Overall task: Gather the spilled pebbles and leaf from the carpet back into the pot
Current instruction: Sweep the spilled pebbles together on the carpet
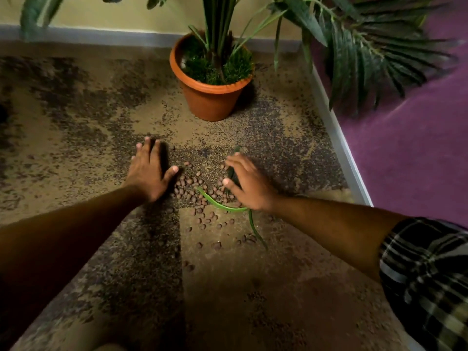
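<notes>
Brown pebbles [200, 192] lie scattered on the mottled carpet [76, 117], densest between my two hands and thinner toward me. A long green leaf [219, 203] curves through them and passes under my right hand. My left hand [149, 171] rests flat on the carpet at the left edge of the pile, fingers apart, holding nothing. My right hand [247, 182] hovers cupped at the pile's right edge, fingers spread over part of the leaf, not closed on it. The terracotta pot [210, 100] with a green plant stands upright beyond the pile.
A grey skirting [336, 133] and purple wall [410, 153] border the carpet on the right. A yellow wall [126, 13] runs behind the pot. Palm fronds [367, 51] overhang the upper right. A checked sleeve [428, 279] covers my right upper arm.
</notes>
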The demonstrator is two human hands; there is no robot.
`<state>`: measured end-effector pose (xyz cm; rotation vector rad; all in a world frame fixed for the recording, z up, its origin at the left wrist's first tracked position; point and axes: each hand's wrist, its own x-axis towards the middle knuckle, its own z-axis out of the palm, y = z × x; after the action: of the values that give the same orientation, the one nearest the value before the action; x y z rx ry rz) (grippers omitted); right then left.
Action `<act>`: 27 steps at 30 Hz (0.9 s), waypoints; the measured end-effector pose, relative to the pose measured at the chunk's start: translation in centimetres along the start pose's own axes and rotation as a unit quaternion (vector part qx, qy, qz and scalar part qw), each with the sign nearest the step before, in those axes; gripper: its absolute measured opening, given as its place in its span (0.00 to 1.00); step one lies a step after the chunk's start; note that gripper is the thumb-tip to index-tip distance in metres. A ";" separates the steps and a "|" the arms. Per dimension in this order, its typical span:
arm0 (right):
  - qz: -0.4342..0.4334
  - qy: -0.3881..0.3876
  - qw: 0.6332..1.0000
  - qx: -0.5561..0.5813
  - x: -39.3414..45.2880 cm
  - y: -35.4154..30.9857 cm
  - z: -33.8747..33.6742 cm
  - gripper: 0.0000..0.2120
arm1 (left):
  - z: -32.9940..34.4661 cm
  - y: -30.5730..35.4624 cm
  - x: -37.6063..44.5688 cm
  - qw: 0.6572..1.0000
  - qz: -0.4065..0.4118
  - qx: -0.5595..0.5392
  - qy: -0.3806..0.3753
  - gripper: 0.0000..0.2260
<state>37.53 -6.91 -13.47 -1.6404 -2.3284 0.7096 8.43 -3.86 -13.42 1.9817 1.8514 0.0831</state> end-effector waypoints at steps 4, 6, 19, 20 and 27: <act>-0.129 0.042 0.991 -0.016 -2.0 0.0 -1.6 0.21 | 0.5 0.0 0.9 1.000 -0.011 -0.005 -0.023 0.40; -0.100 0.064 0.992 -0.046 -2.3 1.3 -3.5 0.20 | 0.9 -0.1 1.0 0.999 -0.012 0.013 -0.035 0.40; 0.125 0.007 0.985 -0.118 -11.6 6.2 -0.9 0.38 | 3.4 3.5 -9.1 0.995 0.093 -0.031 -0.004 0.36; 0.118 0.013 0.987 -0.105 -11.1 4.9 -0.3 0.37 | 3.3 3.3 -10.1 0.998 0.059 -0.022 0.024 0.35; -0.052 0.004 0.996 0.077 -7.4 -1.3 1.8 0.32 | 4.8 0.8 -16.8 0.996 -0.050 0.026 0.067 0.40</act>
<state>38.33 -14.62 -13.64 -1.4440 -2.2707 0.8353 8.97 -21.39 -13.46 1.9565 2.0544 0.1444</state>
